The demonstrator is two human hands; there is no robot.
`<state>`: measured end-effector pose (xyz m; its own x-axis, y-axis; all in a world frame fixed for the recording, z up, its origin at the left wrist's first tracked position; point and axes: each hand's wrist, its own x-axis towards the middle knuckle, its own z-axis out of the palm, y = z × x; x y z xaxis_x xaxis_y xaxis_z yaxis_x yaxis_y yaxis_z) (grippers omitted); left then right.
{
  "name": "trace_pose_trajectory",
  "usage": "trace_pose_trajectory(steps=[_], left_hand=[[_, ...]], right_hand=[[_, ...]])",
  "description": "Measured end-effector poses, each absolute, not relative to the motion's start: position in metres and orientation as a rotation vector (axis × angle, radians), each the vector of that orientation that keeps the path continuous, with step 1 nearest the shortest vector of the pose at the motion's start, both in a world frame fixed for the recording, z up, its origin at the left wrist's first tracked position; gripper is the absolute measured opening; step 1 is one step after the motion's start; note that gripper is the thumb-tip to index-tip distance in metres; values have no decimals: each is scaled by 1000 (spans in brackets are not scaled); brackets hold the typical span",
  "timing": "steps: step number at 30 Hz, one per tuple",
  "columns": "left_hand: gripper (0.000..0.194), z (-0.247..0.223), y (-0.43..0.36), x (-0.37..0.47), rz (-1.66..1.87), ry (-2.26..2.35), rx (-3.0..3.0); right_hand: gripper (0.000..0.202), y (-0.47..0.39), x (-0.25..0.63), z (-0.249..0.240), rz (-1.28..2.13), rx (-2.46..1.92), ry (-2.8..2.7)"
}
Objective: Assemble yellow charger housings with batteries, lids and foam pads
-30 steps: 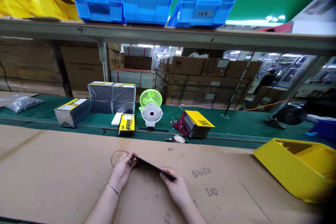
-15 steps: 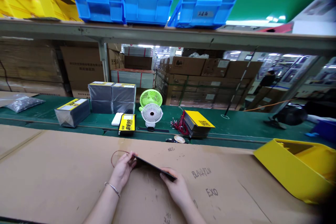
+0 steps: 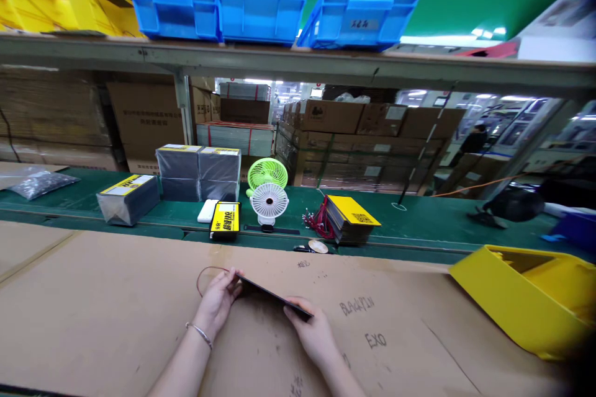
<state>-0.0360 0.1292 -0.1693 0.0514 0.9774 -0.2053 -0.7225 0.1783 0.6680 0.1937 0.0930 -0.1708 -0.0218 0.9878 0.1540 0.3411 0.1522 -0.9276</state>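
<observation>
A thin black flat panel [image 3: 272, 296], seen nearly edge-on, is held tilted above the cardboard, its left end higher. My left hand [image 3: 222, 298] pinches the left end, and my right hand [image 3: 305, 322] grips the right end with the thumb beneath. A thin reddish wire [image 3: 199, 279] loops out beside my left fingers. The panel's broad face is mostly hidden by the angle. Beyond it stands a stack of similar thin dark panels [image 3: 351, 223], topped by a yellow sheet with a square code, with red wires [image 3: 319, 222] bunched at its left side.
Brown cardboard [image 3: 116, 310] covers the near table. Behind it stand a white fan [image 3: 269, 201], a green fan [image 3: 267, 172], a yellow-labelled black box [image 3: 225, 220] and wrapped dark stacks [image 3: 128, 200]. A yellow bin [image 3: 516, 304] lies right; blue bins [image 3: 263, 15] line the shelf above.
</observation>
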Motion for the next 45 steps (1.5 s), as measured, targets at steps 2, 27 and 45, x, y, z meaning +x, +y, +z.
trace_pose_trajectory(steps=[2,27,45], left_hand=[[13,-169,129,-36,1358,713,443],[14,-168,129,-36,1351,715,435],[15,-166,128,-36,1355,716,438]], right_hand=[[21,93,194,-170,909,-1336,-1528],[21,92,192,-167,901,-1356,-1503],[25,92,191,-165,916,-1338,-1512]])
